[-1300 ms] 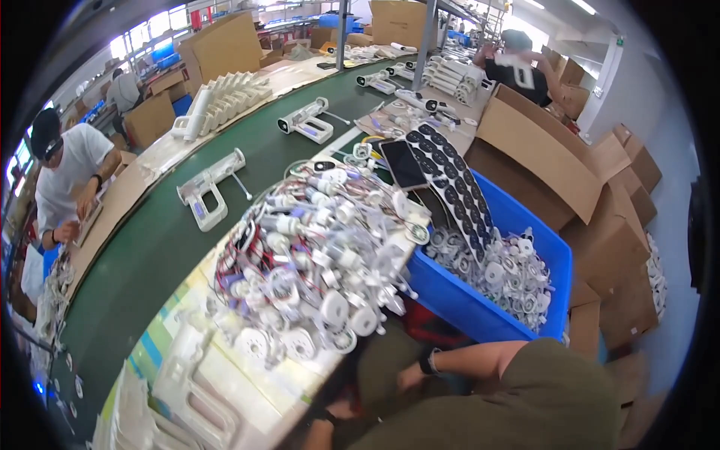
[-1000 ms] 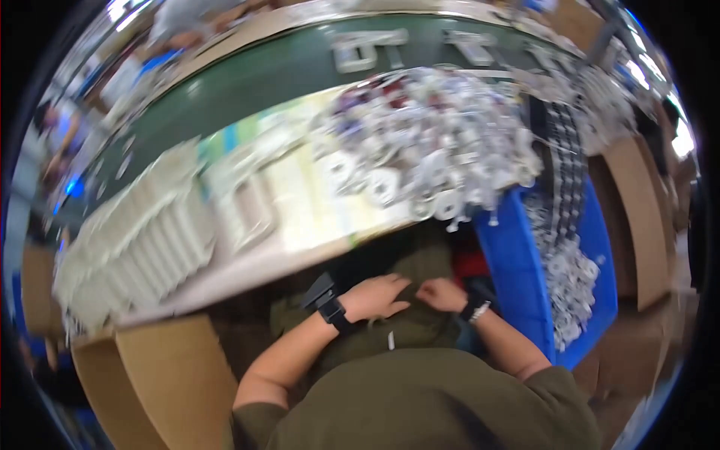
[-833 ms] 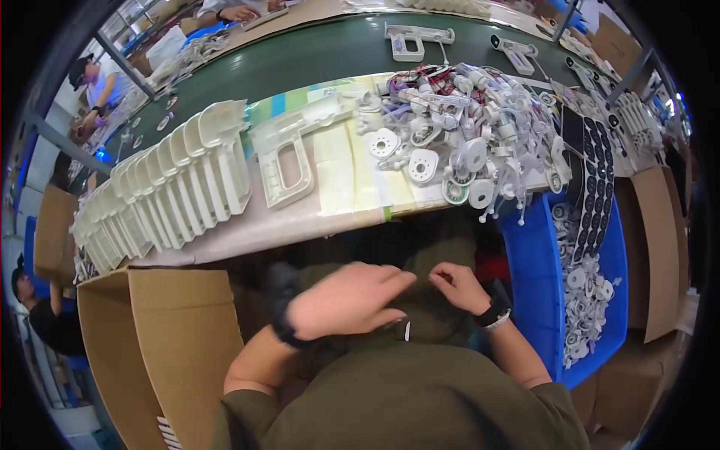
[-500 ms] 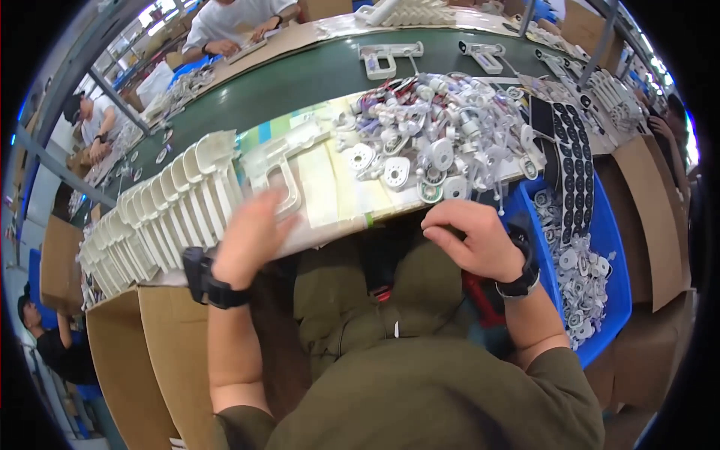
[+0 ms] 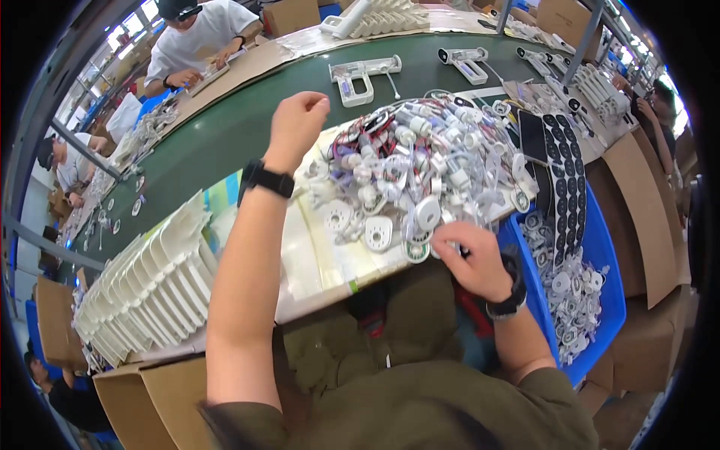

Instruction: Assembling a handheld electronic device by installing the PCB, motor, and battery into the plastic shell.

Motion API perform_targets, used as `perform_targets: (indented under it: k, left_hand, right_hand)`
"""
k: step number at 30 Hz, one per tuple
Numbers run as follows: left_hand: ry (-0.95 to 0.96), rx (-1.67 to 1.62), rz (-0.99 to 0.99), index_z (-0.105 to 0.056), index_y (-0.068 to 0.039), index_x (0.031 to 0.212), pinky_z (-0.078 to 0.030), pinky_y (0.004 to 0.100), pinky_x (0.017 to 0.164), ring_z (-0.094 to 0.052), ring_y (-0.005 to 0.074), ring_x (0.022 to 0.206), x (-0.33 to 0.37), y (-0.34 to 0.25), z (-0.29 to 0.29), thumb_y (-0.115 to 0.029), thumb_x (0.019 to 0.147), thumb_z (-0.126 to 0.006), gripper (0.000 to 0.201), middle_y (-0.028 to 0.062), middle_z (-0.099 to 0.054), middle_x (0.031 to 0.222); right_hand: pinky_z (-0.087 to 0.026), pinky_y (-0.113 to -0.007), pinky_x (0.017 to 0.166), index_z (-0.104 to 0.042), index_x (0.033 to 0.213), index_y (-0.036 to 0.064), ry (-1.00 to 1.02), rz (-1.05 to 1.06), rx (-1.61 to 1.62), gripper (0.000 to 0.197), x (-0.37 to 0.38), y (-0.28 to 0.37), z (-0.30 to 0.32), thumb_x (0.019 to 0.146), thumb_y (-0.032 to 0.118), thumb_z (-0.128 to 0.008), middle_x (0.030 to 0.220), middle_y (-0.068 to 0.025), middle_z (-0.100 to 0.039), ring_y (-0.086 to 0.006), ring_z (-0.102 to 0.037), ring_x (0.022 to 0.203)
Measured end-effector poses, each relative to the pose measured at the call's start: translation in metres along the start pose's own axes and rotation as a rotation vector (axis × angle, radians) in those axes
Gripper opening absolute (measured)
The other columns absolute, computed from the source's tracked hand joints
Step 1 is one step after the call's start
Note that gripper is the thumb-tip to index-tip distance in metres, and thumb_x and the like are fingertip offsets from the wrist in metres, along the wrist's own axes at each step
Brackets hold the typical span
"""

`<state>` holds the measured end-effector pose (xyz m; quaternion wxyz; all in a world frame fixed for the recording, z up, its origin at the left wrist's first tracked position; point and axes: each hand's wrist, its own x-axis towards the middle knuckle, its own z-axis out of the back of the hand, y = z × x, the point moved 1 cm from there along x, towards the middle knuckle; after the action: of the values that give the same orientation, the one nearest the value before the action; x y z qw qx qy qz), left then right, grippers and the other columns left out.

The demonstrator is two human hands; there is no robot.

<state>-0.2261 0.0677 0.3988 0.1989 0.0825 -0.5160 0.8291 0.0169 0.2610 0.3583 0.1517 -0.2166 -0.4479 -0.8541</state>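
Head view: the hands were apart. The left hand (image 5: pixel 298 131), fingers curled, showed against the green belt (image 5: pixel 232 135), near a white housing (image 5: pixel 364 69). The right hand (image 5: pixel 476 261) was at the near edge of the heap of parts (image 5: pixel 420 150) on the worktop (image 5: pixel 304 259) (contact, or anything held, could not be confirmed). Risk noted: a careless sweep could knock the green-ringed disc (image 5: pixel 415 251) off the edge.

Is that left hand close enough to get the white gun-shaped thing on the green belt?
Probably yes: the left hand is raised near the white gun-shaped thing, and only green belt shows between them, though how high the hand hovers is hard to tell.
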Motion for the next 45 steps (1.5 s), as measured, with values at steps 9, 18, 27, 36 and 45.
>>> perform_targets:
  k: [9, 18, 27, 36, 45]
  left_hand:
    - [0.736, 0.109, 0.301, -0.042, 0.001, 0.131, -0.037, 0.0279, 0.092, -0.048, 0.0181, 0.107, 0.084, 0.076, -0.082, -0.027, 0.087, -0.055, 0.053, 0.0116, -0.053, 0.116]
    - [0.537, -0.308, 0.187, -0.058, 0.004, 0.103, -0.046, 0.0226, 0.065, -0.055, 0.0082, 0.075, 0.083, 0.051, -0.045, -0.008, 0.077, -0.067, 0.030, 0.0029, -0.061, 0.087]
    - [0.277, -0.563, -0.366, -0.055, 0.005, 0.109, -0.050, 0.0233, 0.074, -0.058, 0.0095, 0.084, 0.002, -0.057, 0.024, -0.004, 0.083, -0.064, 0.029, 0.0054, -0.061, 0.095]
    - [-0.212, 0.061, -0.820, -0.050, 0.007, 0.116, -0.049, 0.0289, 0.085, -0.060, 0.0185, 0.095, -0.060, -0.136, 0.065, 0.004, 0.085, -0.057, 0.032, 0.0143, -0.060, 0.107]
    - [-0.007, -0.235, -0.887, -0.052, 0.005, 0.116, -0.048, 0.0263, 0.085, -0.060, 0.0166, 0.096, -0.079, -0.102, 0.084, 0.004, 0.083, -0.060, 0.034, 0.0122, -0.061, 0.108]
  right_hand:
    - [-0.048, -0.032, 0.063, -0.062, 0.080, 0.0012, 0.053, -0.171, 0.075, 0.007, -0.013, -0.025, 0.016, 0.074, 0.002, -0.066, 0.076, -0.0110, -0.062, -0.0260, -0.061, 0.070]
    - [-0.047, -0.032, 0.059, -0.062, 0.080, 0.0028, 0.104, 0.039, 0.156, 0.014, 0.006, -0.013, 0.000, 0.069, 0.003, -0.071, 0.076, -0.0086, -0.061, -0.0246, -0.058, 0.066]
    - [-0.047, -0.033, 0.059, -0.061, 0.080, 0.0020, 0.103, 0.057, 0.120, 0.011, 0.006, 0.009, -0.009, 0.071, 0.002, -0.068, 0.075, -0.0099, -0.060, -0.0260, -0.059, 0.066]
    - [-0.047, -0.031, 0.068, -0.061, 0.085, -0.0006, -0.143, 0.119, 0.071, 0.012, 0.030, 0.026, -0.009, 0.074, -0.001, -0.064, 0.083, -0.0119, -0.062, -0.0257, -0.060, 0.074]
    - [-0.046, -0.028, 0.075, -0.060, 0.093, -0.0016, -0.024, 0.066, 0.037, 0.013, 0.071, 0.021, -0.015, 0.081, 0.002, -0.060, 0.088, -0.0094, -0.062, -0.0165, -0.059, 0.083]
